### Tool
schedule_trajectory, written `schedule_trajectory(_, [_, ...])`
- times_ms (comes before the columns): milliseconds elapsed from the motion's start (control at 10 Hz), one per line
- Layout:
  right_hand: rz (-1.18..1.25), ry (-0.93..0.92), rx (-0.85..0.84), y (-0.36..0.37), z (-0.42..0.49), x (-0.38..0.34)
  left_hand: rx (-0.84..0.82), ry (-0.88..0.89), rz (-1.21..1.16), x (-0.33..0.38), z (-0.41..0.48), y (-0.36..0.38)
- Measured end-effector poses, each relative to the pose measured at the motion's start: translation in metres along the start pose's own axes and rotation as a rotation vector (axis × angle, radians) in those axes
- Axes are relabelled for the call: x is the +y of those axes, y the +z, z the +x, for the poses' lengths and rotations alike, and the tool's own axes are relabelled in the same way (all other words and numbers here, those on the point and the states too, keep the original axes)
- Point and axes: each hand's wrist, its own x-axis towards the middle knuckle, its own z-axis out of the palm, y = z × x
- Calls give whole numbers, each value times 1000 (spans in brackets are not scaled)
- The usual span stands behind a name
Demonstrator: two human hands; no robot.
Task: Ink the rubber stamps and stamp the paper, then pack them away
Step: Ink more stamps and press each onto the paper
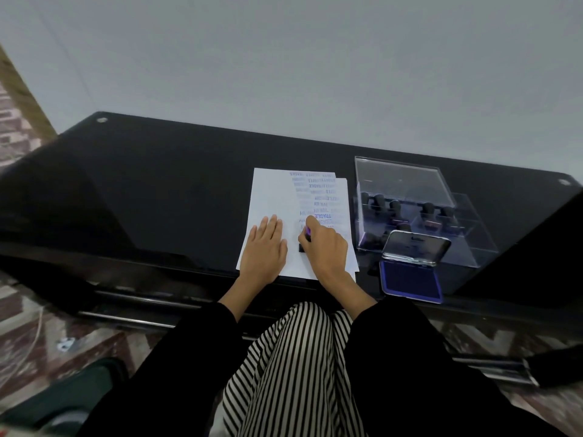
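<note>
White paper sheets (271,190) lie on the black glass table (157,190), their right half covered with blue stamped words. My left hand (265,247) rests flat on the paper's lower left, fingers together. My right hand (325,247) grips a small black rubber stamp (303,244) with a purple label and presses it down on the paper; most of the stamp is hidden under the fingers. An open blue ink pad (410,280) with its metal lid raised sits at the table's front edge, right of the paper.
A clear plastic box (407,184) with its lid up stands at the right, holding several black-handled stamps (394,206). A wall is right behind the table. My striped trousers and black sleeves fill the foreground. A dark bag (72,392) lies on the patterned floor at the left.
</note>
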Motion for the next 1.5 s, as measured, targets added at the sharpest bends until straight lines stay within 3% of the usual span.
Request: schedule_trajectory(1500, [-18, -18, 14, 4, 0, 4, 23, -6, -9, -1, 0, 0])
